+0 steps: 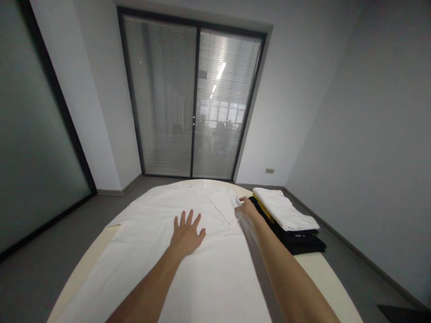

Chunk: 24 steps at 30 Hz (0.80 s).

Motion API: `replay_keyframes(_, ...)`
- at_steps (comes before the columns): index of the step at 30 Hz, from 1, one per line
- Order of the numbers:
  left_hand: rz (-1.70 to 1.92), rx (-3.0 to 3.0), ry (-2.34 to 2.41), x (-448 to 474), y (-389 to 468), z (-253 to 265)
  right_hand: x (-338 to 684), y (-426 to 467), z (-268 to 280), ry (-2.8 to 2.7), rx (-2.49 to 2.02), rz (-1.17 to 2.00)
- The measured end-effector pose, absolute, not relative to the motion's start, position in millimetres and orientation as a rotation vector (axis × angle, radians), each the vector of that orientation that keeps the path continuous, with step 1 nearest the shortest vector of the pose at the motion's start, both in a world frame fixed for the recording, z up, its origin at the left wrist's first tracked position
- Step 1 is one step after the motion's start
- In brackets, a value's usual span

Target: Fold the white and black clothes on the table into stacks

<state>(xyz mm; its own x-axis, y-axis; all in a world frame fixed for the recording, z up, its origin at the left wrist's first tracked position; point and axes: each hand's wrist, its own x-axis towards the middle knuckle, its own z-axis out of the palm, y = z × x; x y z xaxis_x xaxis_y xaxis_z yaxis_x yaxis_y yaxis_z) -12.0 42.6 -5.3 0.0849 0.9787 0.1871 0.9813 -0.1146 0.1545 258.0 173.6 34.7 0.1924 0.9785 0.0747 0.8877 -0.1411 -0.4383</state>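
Observation:
A white T-shirt [215, 255] lies spread over the table, one sleeve folded inward near its upper right, where a thin line shows. My left hand [187, 233] rests flat on the middle of the shirt with its fingers spread. At the right edge of the cloth, my right hand [248, 210] has its fingers closed on the sleeve part. Part of that grip is hidden by the hand itself. Just right of it sits a stack of folded clothes, with a white garment [284, 208] on top, a yellow one [264, 206] beneath and black ones [305, 244] at the bottom.
The pale round table [325, 269] shows its curved rim at left and right. Beyond it stands a dark-framed glass door [193, 103] with blinds. Grey floor and walls surround the table, and a dark object [400, 313] is at the lower right corner.

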Motion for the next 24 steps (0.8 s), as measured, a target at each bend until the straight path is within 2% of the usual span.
replay_keyframes(5,-0.386,-2.296,-2.069,-11.5,41.1,-4.7,251.7,169.5,40.3,-1.797,-2.064,0.385)
replay_keyframes(15,-0.425,-2.284,-2.061,-12.6,41.4,-7.5,189.0,152.0,64.5,-2.004,-2.0,0.27)
replay_keyframes(24,-0.402,-2.296,-2.085,-12.4,40.9,-6.5,145.6,114.5,57.0,-2.155,-2.111,0.153)
